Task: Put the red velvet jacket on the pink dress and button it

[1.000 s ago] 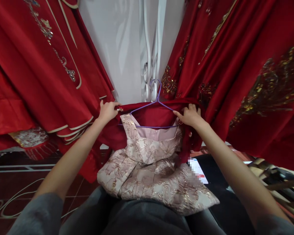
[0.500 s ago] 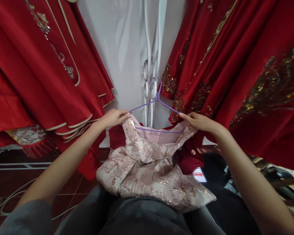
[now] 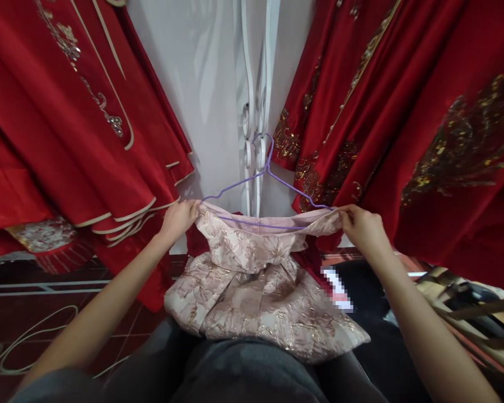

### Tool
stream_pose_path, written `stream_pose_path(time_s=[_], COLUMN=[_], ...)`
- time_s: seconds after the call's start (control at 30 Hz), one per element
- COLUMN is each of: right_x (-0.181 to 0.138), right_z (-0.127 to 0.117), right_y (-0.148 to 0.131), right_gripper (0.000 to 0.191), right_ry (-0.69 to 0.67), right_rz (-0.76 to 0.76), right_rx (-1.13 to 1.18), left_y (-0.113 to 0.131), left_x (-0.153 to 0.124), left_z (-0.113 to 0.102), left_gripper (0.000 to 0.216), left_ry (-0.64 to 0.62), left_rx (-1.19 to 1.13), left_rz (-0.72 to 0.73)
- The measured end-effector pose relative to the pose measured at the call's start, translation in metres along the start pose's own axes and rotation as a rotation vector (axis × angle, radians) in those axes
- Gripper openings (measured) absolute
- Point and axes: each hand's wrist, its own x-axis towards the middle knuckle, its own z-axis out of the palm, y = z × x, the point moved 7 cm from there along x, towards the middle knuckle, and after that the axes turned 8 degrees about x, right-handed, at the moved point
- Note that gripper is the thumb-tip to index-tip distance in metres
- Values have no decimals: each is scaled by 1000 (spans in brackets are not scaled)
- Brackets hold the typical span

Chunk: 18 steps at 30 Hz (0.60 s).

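A pale pink dress (image 3: 252,252) with a shiny floral pattern lies over my lap, its neckline stretched wide between my hands. Inside the neckline is a purple hanger (image 3: 239,182), its hook up near the white metal scrollwork. My left hand (image 3: 180,219) pinches the left shoulder strap beside that end of the hanger. At the other end, my right hand (image 3: 361,226) grips the right strap, fingers closed. The hanger's lower bar crosses the dress's pink lining. A white paper tag (image 3: 336,288) rests by the dress's right side.
Red embroidered garments (image 3: 79,112) hang on the left, and more red sequinned ones (image 3: 428,140) on the right. A white scrolled metal frame (image 3: 247,112) stands against the pale wall. Cable loops (image 3: 37,330) lie on the tiled floor at lower left.
My hands have moved apart and slightly down, drawing the straps out toward the hanger's ends. More of the hanger's shoulders shows above the neckline. The white tag has shifted.
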Motion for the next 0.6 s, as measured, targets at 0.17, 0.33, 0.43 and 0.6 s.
stream_pose_path(time_s=[0.17, 0.33, 0.43, 0.6], right_x=[-22, -48, -45, -33], right_z=[31, 43, 28, 17], right_y=[27, 7, -19, -53], right_gripper=[18, 12, 14, 23], right_ry=[-286, -491, -339, -167], right_rz=[149, 79, 24, -51], right_rx=[7, 258, 342, 457], left_y=[-9, 26, 71, 150], left_x=[-21, -40, -37, -29], left_z=[10, 14, -17, -48], left_gripper=[48, 36, 32, 25], left_ry=[-198, -370, -182, 82], left_rx=[58, -61, -241, -368], left_rz=[-18, 223, 434, 830])
